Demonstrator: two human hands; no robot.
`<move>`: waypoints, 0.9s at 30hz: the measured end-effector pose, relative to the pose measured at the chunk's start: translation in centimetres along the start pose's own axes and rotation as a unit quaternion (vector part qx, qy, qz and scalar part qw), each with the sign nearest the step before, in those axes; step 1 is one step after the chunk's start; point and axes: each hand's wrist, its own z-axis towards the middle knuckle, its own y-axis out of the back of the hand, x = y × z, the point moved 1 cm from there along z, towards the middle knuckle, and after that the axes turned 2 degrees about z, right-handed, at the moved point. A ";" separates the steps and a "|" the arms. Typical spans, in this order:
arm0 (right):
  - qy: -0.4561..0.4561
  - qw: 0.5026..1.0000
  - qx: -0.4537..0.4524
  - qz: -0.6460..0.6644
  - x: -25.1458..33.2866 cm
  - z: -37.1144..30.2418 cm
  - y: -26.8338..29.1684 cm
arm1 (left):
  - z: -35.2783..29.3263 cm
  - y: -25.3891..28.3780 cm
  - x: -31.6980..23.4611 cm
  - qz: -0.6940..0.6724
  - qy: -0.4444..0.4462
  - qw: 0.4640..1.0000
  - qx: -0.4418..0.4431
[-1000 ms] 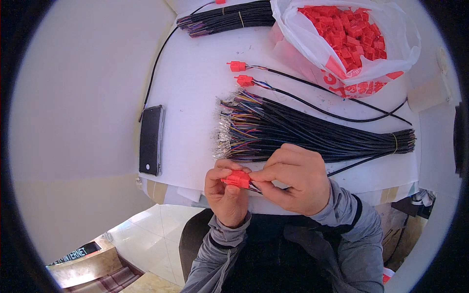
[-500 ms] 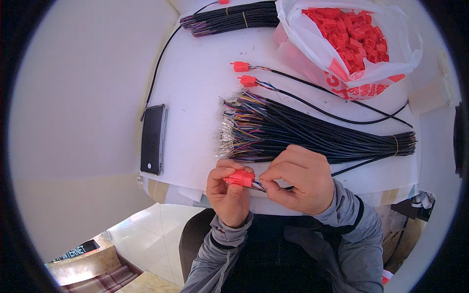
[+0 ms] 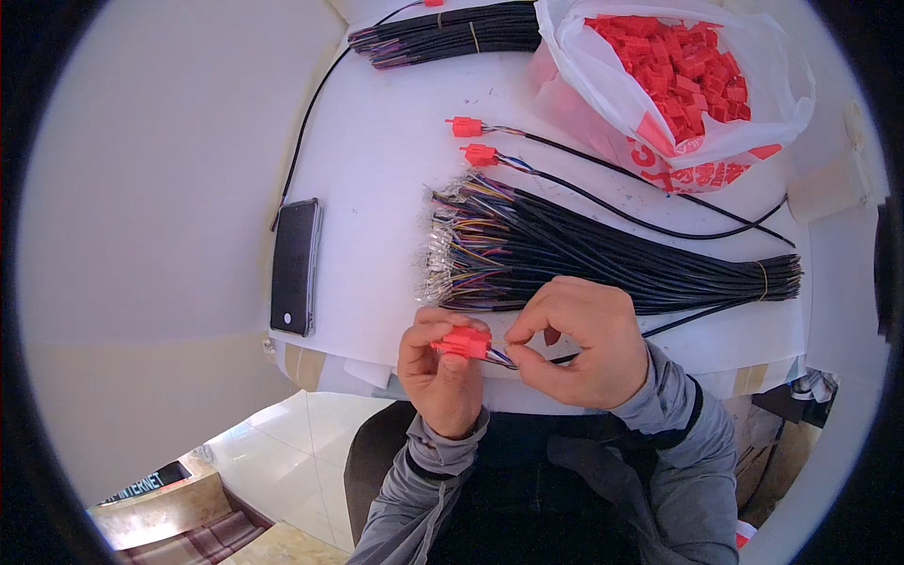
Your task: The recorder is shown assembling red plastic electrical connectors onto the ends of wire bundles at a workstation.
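My left hand (image 3: 441,377) grips a red plastic connector housing (image 3: 461,343) between thumb and fingers. Thin coloured wires (image 3: 500,357) come out of the housing's right end and lead into a black cable (image 3: 565,359), partly hidden behind my right hand. My right hand (image 3: 579,344) is beside that end, thumb and forefinger pinched at one of the wires. Just beyond both hands lies a thick bundle of black cables (image 3: 603,250), with bare coloured wires and metal terminals fanned out at its left end.
Two cables with red connectors (image 3: 479,155) lie behind the bundle. A white plastic bag (image 3: 574,71) full of red housings (image 3: 692,71) stands at the back right. Another tied cable bundle (image 3: 452,36) is at the back. A phone (image 3: 296,267) rests at the table's left edge.
My right hand has shifted slightly to the right, away from the housing, its forefinger more arched. My left hand and the housing have stayed in place.
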 end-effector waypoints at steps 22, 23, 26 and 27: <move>0.031 0.999 0.005 -0.007 -0.6 -0.3 -0.8 | 0.0 0.0 0.1 0.020 0.007 1.000 0.003; 0.018 1.000 0.010 0.001 -0.5 -0.2 -0.6 | 0.0 0.0 0.1 0.020 0.003 1.000 0.002; -0.054 0.997 0.006 0.050 -0.8 -0.3 -0.5 | 0.3 0.0 0.2 0.022 -0.006 1.000 -0.010; -0.084 0.994 0.002 0.070 -1.0 -0.4 -0.4 | 0.4 -0.1 0.2 0.023 -0.008 1.000 -0.019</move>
